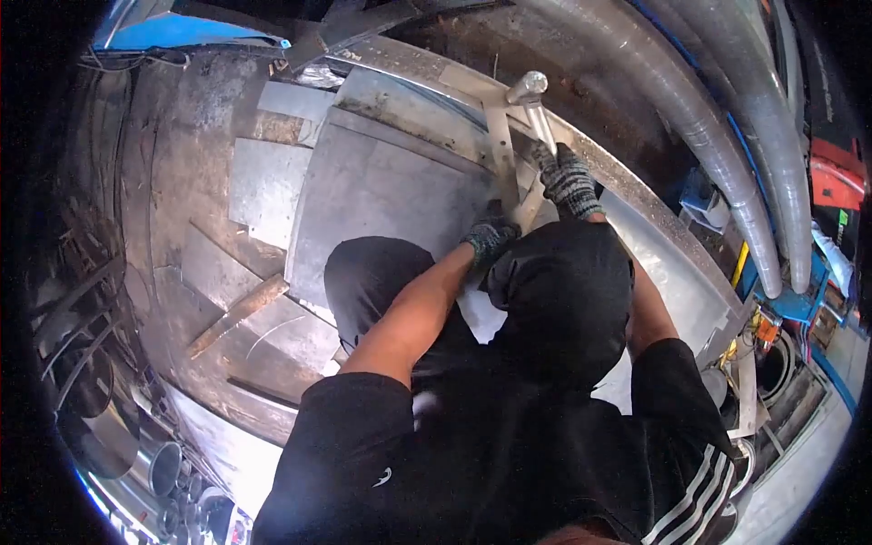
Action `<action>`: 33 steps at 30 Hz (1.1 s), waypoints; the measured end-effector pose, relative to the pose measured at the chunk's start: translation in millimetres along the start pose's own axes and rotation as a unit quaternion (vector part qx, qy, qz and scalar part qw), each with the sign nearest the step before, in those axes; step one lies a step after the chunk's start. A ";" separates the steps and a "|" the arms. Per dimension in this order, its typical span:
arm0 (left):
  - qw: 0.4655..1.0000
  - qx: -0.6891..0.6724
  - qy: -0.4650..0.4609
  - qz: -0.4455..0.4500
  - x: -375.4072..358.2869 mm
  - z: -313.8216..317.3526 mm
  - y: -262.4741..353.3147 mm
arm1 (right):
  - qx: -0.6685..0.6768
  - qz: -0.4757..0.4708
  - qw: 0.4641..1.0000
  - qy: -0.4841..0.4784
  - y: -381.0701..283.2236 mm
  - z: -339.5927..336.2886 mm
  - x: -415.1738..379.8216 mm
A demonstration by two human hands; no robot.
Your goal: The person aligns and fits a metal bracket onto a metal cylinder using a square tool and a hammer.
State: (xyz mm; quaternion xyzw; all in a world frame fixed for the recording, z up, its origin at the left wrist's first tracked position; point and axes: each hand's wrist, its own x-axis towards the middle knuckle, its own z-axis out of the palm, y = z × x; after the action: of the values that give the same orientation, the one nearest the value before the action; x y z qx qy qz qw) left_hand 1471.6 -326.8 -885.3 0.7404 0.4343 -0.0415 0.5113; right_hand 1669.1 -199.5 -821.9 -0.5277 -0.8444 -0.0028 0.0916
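Note:
My right hand, in a grey knit glove, is closed round the handle of a metal hammer. The hammer's head is raised at the top, over a metal rail. My left hand, gloved too, is low between my knees, closed at the lower end of a flat metal strip with small holes. A second pale strip lies beside it, between my hands. Just left of my left hand a large grey metal sheet lies flat. My left fingertips are dark and partly hidden.
Several cut metal sheets and a wooden strip lie at the left. Large ribbed hoses run down the upper right, near a blue metal frame. Metal pipes are stacked at the lower left.

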 end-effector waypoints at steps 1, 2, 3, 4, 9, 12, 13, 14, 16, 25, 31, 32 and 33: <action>1.000 0.001 0.007 -0.001 10.4 9.2 -11.4 | 0.171 0.197 0.957 -0.125 -21.6 -41.3 28.6; 0.999 -0.040 0.026 -0.005 6.9 11.0 -12.0 | 0.327 0.380 0.829 -0.245 -42.9 -79.1 49.4; 0.994 -0.095 0.045 -0.008 1.7 5.3 -7.9 | 0.314 0.351 0.849 -0.240 -53.6 -101.6 56.9; 0.990 -0.130 0.057 -0.008 1.2 2.9 -8.3 | 0.315 0.350 0.847 -0.245 -58.0 -98.9 59.0; 0.989 -0.144 0.046 0.002 -0.9 0.4 -7.5 | 0.247 0.203 0.928 -0.189 -41.8 -26.9 47.9; 0.987 -0.151 0.049 0.005 -0.4 3.6 -12.4 | 0.173 0.185 0.946 -0.202 -56.4 -62.4 67.6; 0.986 -0.160 0.046 0.006 -4.0 3.4 -12.6 | 0.183 0.186 0.945 -0.199 -57.6 -64.7 63.0; 0.986 -0.164 0.027 0.008 -7.8 4.1 -11.2 | 0.181 0.198 0.941 -0.205 -49.8 -51.8 41.4; 0.989 -0.146 0.000 0.013 -7.9 -1.0 -12.5 | 0.147 0.184 0.950 -0.205 -40.5 -40.6 28.4; 0.988 -0.032 -0.137 0.057 -10.9 -9.1 -8.6 | 0.238 0.356 0.886 -0.177 -8.1 -28.0 -21.8; 0.926 -0.283 0.225 -0.110 -1.5 43.9 -16.0 | 0.248 0.284 0.926 -0.012 -42.5 -70.3 -15.7; 0.978 -0.180 0.096 -0.033 12.6 54.4 -35.3 | 0.191 0.262 0.945 -0.051 -17.8 -27.3 -30.2; 0.996 -0.066 -0.030 0.046 27.0 56.2 -50.8 | 0.230 0.331 0.906 -0.128 -15.6 -40.3 -22.1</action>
State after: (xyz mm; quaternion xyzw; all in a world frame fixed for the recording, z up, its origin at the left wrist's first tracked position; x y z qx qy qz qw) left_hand 1475.0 -350.1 -962.2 0.7223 0.3861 -0.0118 0.5736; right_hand 1670.7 -230.2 -784.4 -0.7371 -0.6026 0.2898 0.0975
